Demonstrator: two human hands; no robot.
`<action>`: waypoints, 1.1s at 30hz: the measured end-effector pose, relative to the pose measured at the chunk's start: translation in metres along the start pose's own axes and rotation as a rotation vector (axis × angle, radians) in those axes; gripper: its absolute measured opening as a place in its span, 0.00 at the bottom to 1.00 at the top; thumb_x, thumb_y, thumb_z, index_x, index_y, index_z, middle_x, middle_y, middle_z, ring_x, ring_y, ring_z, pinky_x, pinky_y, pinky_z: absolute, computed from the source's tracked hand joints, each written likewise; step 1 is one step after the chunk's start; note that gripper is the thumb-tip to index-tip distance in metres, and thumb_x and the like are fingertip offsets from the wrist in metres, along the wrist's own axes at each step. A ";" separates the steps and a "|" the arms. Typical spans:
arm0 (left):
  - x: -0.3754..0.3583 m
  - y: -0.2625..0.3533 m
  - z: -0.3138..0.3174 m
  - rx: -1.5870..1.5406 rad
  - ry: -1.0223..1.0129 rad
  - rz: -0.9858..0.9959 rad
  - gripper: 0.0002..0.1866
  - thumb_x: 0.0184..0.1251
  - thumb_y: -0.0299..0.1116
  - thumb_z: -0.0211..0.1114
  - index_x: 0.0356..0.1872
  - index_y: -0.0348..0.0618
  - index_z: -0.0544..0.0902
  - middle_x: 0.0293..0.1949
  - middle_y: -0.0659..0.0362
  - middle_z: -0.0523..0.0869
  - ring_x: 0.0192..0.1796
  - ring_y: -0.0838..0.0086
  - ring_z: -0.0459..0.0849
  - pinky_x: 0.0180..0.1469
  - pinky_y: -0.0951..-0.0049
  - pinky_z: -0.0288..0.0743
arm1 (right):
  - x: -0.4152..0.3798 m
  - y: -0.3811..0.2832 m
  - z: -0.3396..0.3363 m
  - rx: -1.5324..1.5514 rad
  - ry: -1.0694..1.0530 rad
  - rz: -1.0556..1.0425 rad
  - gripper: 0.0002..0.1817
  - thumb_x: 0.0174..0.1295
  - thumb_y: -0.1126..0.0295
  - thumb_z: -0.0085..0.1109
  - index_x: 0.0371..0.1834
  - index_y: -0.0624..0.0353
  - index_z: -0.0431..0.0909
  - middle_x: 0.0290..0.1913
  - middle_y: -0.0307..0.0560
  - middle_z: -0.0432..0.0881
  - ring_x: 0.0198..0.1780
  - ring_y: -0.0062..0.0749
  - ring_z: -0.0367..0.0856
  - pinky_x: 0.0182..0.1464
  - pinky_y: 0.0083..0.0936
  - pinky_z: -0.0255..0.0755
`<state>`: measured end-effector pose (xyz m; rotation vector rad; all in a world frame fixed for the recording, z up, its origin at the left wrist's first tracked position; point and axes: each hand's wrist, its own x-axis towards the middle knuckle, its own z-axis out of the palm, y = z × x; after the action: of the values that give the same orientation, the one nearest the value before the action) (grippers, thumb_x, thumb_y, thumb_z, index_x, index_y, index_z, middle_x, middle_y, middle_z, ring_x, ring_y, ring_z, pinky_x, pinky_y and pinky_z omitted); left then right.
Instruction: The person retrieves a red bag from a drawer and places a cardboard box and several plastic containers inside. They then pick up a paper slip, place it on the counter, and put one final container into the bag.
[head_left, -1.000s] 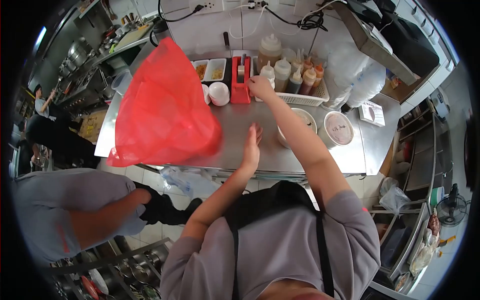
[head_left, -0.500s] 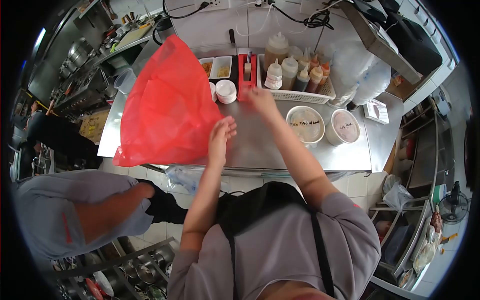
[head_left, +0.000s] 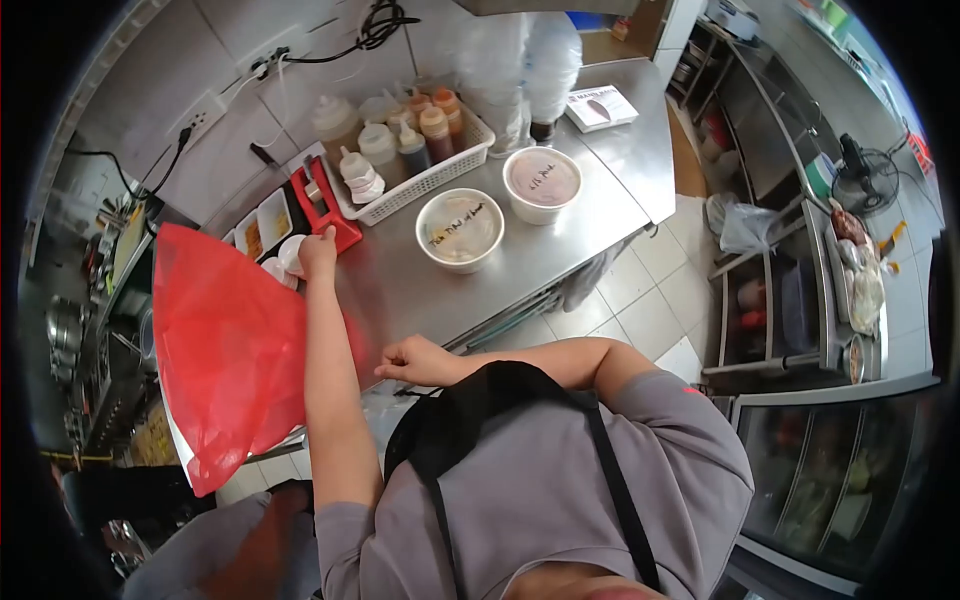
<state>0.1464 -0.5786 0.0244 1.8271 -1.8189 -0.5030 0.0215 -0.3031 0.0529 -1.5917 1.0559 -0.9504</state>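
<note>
My left hand reaches forward over the steel counter, its fingers curled together right at the near end of a red tape dispenser. Small white cups stack just left of those fingertips. A large red plastic bag stands beside my left forearm, which overlaps its right side. Close to my apron, at the counter's front edge, my right hand is bent inward with closed fingers, and nothing shows in it. Two lidded tubs with handwriting, a nearer tub and a farther tub, stand beyond it.
A white basket of squeeze bottles stands against the wall, with trays of chopped food left of the dispenser. Stacked clear plastic and a white box are farther right. Another person's arm shows at lower left.
The view has turned right. My left hand has gone forward to the dispenser, while my right hand has drawn back from it toward my body. The red bag appears farther left.
</note>
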 end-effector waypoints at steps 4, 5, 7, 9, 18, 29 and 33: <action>0.003 -0.007 0.010 0.013 0.126 0.067 0.21 0.56 0.47 0.61 0.23 0.35 0.83 0.17 0.53 0.82 0.21 0.65 0.82 0.31 0.65 0.72 | -0.001 -0.001 -0.013 0.116 -0.029 0.139 0.14 0.56 0.64 0.58 0.21 0.64 0.75 0.16 0.45 0.73 0.17 0.26 0.68 0.23 0.25 0.65; 0.003 -0.009 0.008 0.011 0.123 0.069 0.19 0.55 0.46 0.62 0.25 0.35 0.83 0.23 0.49 0.82 0.29 0.59 0.81 0.36 0.62 0.72 | -0.001 -0.002 -0.016 0.174 -0.033 0.197 0.14 0.56 0.65 0.58 0.20 0.64 0.74 0.16 0.42 0.74 0.16 0.22 0.68 0.22 0.23 0.65; -0.006 -0.006 0.002 0.145 0.184 0.157 0.16 0.53 0.41 0.63 0.25 0.35 0.82 0.29 0.45 0.83 0.36 0.53 0.81 0.40 0.59 0.72 | 0.003 0.008 -0.018 0.251 -0.056 0.227 0.14 0.56 0.65 0.58 0.19 0.63 0.74 0.16 0.40 0.73 0.16 0.21 0.67 0.21 0.21 0.65; -0.009 -0.013 0.000 0.212 0.137 0.201 0.15 0.53 0.40 0.63 0.26 0.34 0.82 0.29 0.45 0.82 0.36 0.52 0.81 0.40 0.59 0.72 | 0.003 0.016 -0.023 0.337 -0.103 0.240 0.15 0.56 0.64 0.59 0.17 0.61 0.73 0.15 0.37 0.72 0.16 0.17 0.67 0.21 0.19 0.64; -0.052 0.090 -0.066 -1.009 -0.418 0.009 0.17 0.60 0.34 0.63 0.50 0.46 0.74 0.36 0.67 0.77 0.35 0.84 0.75 0.34 0.83 0.70 | -0.036 0.005 -0.085 0.323 -0.003 0.144 0.17 0.56 0.59 0.61 0.18 0.60 0.74 0.18 0.31 0.71 0.22 0.13 0.66 0.24 0.17 0.61; -0.071 0.161 -0.016 -1.213 -0.345 0.155 0.27 0.53 0.24 0.66 0.55 0.42 0.66 0.30 0.62 0.79 0.33 0.80 0.78 0.32 0.82 0.73 | -0.076 0.014 -0.150 0.402 0.316 0.215 0.18 0.58 0.63 0.60 0.14 0.54 0.67 0.16 0.27 0.64 0.20 0.09 0.60 0.22 0.12 0.55; -0.088 0.170 -0.007 -1.225 -0.144 0.150 0.29 0.52 0.24 0.68 0.55 0.38 0.66 0.29 0.62 0.79 0.29 0.80 0.78 0.31 0.82 0.72 | -0.072 0.028 -0.212 0.281 0.466 0.234 0.18 0.58 0.61 0.59 0.14 0.51 0.66 0.16 0.26 0.63 0.18 0.11 0.59 0.21 0.12 0.53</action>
<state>0.0105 -0.4862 0.1220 0.8040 -1.1842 -1.3253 -0.2033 -0.3015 0.0677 -1.0132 1.3235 -1.2767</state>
